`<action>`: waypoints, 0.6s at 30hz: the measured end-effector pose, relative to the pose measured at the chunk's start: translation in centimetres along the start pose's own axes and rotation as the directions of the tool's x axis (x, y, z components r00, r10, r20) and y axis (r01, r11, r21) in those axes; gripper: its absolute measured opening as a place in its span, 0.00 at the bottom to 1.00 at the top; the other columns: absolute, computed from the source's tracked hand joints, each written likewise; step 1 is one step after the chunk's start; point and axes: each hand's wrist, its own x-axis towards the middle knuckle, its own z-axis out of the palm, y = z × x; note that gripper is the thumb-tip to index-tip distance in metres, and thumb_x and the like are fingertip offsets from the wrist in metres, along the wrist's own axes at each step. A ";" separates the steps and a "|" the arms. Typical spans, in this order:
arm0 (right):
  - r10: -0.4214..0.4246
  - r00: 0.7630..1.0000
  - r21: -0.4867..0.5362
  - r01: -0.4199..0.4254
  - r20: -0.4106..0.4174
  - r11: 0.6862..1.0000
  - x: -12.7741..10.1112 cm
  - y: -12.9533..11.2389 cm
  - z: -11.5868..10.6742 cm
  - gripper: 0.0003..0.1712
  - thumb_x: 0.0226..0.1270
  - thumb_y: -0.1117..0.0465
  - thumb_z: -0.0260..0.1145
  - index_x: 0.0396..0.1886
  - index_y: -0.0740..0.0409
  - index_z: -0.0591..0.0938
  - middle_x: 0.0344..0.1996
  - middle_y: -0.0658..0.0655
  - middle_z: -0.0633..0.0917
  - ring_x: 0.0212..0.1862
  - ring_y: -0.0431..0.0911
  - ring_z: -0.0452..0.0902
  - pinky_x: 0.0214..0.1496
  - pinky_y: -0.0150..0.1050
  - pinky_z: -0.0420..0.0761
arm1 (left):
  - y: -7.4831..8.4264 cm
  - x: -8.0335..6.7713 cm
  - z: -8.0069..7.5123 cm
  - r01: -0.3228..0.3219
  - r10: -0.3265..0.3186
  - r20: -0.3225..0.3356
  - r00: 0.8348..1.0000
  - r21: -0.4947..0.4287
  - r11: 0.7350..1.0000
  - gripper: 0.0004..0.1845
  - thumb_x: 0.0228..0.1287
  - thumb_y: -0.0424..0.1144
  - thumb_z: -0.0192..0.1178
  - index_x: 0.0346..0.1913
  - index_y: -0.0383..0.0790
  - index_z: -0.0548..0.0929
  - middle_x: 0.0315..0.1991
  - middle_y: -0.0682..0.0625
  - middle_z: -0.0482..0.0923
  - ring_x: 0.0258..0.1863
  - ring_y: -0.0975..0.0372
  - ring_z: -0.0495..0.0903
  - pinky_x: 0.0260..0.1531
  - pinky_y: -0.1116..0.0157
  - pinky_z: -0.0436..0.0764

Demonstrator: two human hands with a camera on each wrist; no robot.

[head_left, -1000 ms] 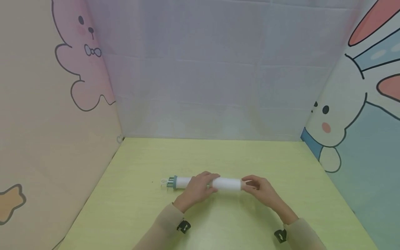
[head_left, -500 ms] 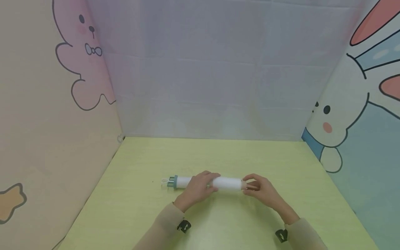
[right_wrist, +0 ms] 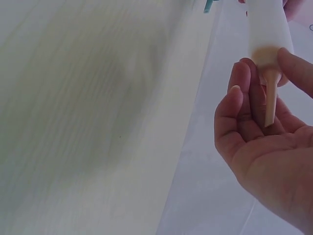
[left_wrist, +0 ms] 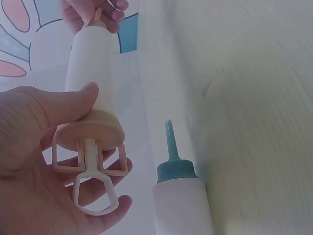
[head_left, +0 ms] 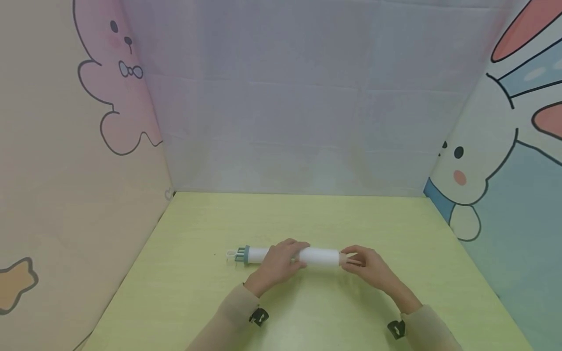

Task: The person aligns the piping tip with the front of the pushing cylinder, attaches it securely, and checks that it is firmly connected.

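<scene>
Held level, low over the middle of the green table [head_left: 307,219]: a white tube [head_left: 320,257] with a peach nozzle [right_wrist: 270,100] at one end and a peach plunger handle [left_wrist: 93,181] at the other. Gripped at both ends.

Curled round the plunger end: left hand [head_left: 276,265], thumb lying along the tube's side, fingers under the handle's loop. Pinching the nozzle end: right hand [head_left: 369,268], thumb on one side of the tip, fingertips on the other, palm cupped under it. Hands apart, with the tube's bare middle showing between them.

Just beside the left hand, lying on the table: a second white tube [head_left: 254,254] with teal ends, roughly in line with the held one, partly hidden behind the left hand in the head view. Cannot tell whether the two tubes touch.

Around the table: a pale back wall, a side panel with a pink cartoon animal [head_left: 110,97] on the left, another with a white rabbit [head_left: 478,165] on the right. Beige sleeves on both arms, a black clip [head_left: 258,317] at each wrist.
</scene>
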 end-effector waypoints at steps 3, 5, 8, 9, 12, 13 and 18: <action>0.000 1.000 -0.043 0.000 0.005 0.999 0.0 -0.1 0.0 0.21 0.64 0.54 0.63 0.51 0.63 0.77 0.47 0.65 0.82 0.48 0.54 0.81 0.43 0.37 0.81 | 0.0 0.0 -0.1 -0.008 0.008 -0.007 1.000 0.006 1.000 0.25 0.56 0.48 0.65 0.58 0.51 0.77 0.49 0.52 0.80 0.46 0.60 0.78 0.38 0.60 0.76; 0.014 1.000 -0.062 -0.014 0.014 0.998 0.1 -0.1 0.0 0.21 0.66 0.52 0.61 0.51 0.63 0.78 0.46 0.62 0.83 0.47 0.54 0.81 0.43 0.37 0.80 | -0.1 0.1 0.0 -0.012 0.013 -0.009 1.000 0.011 1.000 0.25 0.56 0.48 0.65 0.58 0.51 0.77 0.49 0.52 0.80 0.46 0.60 0.78 0.38 0.60 0.76; 0.035 0.999 -0.100 -0.033 0.020 0.994 0.1 -0.1 0.0 0.22 0.67 0.50 0.59 0.50 0.62 0.79 0.45 0.59 0.83 0.46 0.54 0.80 0.42 0.37 0.80 | -0.1 0.1 0.2 -0.007 0.007 -0.001 1.000 0.019 1.000 0.25 0.56 0.49 0.65 0.58 0.52 0.76 0.49 0.52 0.80 0.46 0.60 0.78 0.39 0.60 0.76; 0.038 0.999 -0.103 -0.035 0.023 0.994 0.1 -0.1 0.0 0.22 0.68 0.50 0.58 0.50 0.62 0.79 0.45 0.60 0.83 0.46 0.55 0.80 0.43 0.37 0.80 | -0.1 0.1 0.2 -0.006 0.006 0.001 1.000 0.020 1.000 0.25 0.56 0.49 0.65 0.58 0.53 0.76 0.49 0.52 0.79 0.46 0.60 0.78 0.39 0.60 0.75; 0.050 0.999 -0.089 -0.049 0.013 0.995 0.0 -0.2 0.0 0.24 0.68 0.49 0.58 0.53 0.64 0.78 0.47 0.61 0.83 0.47 0.54 0.81 0.44 0.38 0.80 | 0.0 0.2 0.2 -0.001 0.000 0.008 1.000 0.019 1.000 0.25 0.56 0.49 0.65 0.59 0.53 0.76 0.49 0.52 0.79 0.46 0.60 0.78 0.39 0.60 0.75; 0.050 0.999 -0.081 -0.049 0.011 0.996 0.0 -0.2 0.0 0.25 0.67 0.50 0.59 0.54 0.64 0.77 0.48 0.62 0.82 0.47 0.53 0.81 0.44 0.39 0.80 | 0.0 0.2 0.2 0.000 0.000 0.009 1.000 0.016 1.000 0.25 0.56 0.49 0.65 0.59 0.53 0.76 0.49 0.52 0.79 0.46 0.61 0.78 0.39 0.60 0.75; 0.083 0.996 -0.014 -0.083 -0.021 0.996 -0.1 -0.3 0.0 0.30 0.60 0.52 0.67 0.58 0.62 0.73 0.51 0.66 0.80 0.50 0.55 0.80 0.44 0.40 0.81 | 0.0 0.1 0.2 -0.005 0.005 0.003 1.000 0.009 1.000 0.25 0.56 0.48 0.65 0.58 0.53 0.77 0.49 0.52 0.80 0.45 0.61 0.78 0.37 0.61 0.76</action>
